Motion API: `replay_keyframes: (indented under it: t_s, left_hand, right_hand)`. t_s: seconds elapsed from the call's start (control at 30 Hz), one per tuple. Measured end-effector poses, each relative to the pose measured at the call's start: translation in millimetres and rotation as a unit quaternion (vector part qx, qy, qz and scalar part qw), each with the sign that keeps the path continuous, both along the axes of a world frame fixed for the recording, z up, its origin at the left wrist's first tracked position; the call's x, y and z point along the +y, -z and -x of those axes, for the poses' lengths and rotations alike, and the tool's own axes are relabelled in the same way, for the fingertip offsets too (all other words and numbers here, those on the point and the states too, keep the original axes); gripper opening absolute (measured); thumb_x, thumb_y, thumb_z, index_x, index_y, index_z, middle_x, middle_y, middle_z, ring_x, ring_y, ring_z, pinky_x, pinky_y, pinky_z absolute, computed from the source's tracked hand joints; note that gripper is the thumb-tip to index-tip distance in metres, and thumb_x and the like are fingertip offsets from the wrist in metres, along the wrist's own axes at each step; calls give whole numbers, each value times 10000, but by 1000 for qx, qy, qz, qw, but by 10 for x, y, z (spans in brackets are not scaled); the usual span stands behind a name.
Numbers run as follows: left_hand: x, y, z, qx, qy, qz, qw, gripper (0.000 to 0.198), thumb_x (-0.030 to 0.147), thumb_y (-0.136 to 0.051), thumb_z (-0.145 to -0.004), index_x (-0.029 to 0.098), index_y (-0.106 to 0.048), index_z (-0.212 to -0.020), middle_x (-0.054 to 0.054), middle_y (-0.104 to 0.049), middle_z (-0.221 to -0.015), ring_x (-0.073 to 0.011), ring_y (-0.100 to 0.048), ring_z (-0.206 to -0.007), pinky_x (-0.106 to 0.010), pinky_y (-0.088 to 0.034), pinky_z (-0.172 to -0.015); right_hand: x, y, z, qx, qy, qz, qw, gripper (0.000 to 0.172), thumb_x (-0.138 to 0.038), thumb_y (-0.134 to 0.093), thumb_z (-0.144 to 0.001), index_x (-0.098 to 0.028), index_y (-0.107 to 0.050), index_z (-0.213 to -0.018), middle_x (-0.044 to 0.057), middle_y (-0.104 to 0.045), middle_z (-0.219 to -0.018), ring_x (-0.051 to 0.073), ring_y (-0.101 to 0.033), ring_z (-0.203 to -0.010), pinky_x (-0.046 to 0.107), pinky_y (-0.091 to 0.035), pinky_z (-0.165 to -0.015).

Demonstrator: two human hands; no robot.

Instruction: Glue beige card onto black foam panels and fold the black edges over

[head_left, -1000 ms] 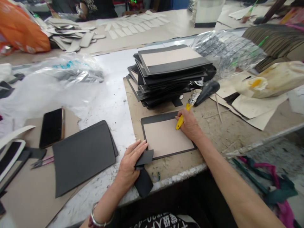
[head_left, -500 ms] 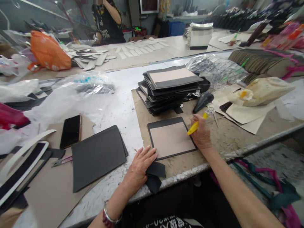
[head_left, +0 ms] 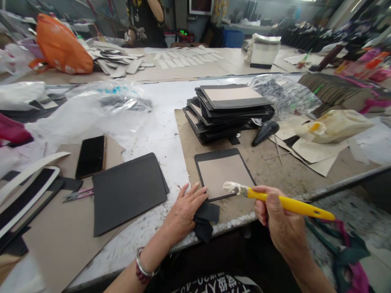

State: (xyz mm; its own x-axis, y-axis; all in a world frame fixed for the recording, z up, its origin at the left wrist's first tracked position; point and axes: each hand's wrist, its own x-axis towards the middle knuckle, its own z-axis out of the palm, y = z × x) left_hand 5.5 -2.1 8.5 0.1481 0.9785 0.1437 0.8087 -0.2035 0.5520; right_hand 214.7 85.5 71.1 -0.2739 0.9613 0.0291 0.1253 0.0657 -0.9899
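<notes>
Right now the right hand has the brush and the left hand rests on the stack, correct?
Not quite: in the head view, the left hand lies at the left edge of the single panel, not on the stack. The right hand does have the brush.

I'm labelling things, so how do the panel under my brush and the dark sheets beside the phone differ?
The panel is beige with a dark border; the sheets are plain dark on top. The panel has the left hand at its edge; no hand touches the sheets. Both look roughly rectangular.
</notes>
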Motion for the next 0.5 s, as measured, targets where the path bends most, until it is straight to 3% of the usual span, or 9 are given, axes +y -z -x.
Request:
replay_keyframes:
  t_s: [0.13, 0.3, 0.5]
  left_hand:
    - [-1, 4, 5, -15, 1, -19, 1000, 673, -76, -378, -585, 140, -491, -1212, -107, -511, -1308, -262, -323, -1309, -609, -217, -1065]
    - [1, -2, 2, -26, 2, -46, 999, 586, -53, -399, -639, 135, -524, -1179, -119, -554, -1258, -277, -384, -1271, -627, -237, -1049]
    - [-14, 16, 4, -31, -1, -41, 999, 639, -72, -393, -583, 132, -527, -1173, -120, -553, -1259, -271, -385, -1272, -617, -233, -1057]
  right_hand:
    - [-50, 89, 160, -18, -2, 59, 998, 375, -513, -446, -871, -161, -568, -916, -53, -398, -519, 61, -343, -427, 165, -274, -366]
    - [-81, 206, 329, -47, -18, 61, 997, 430, -550, -444, -848, -138, -564, -863, -59, -374, -481, 70, -324, -396, 190, -259, -347]
    - [64, 286, 152, -160, 14, -80, 984, 363, -465, -446, -873, -140, -608, -875, -20, -452, -523, 108, -431, -449, 222, -355, -410]
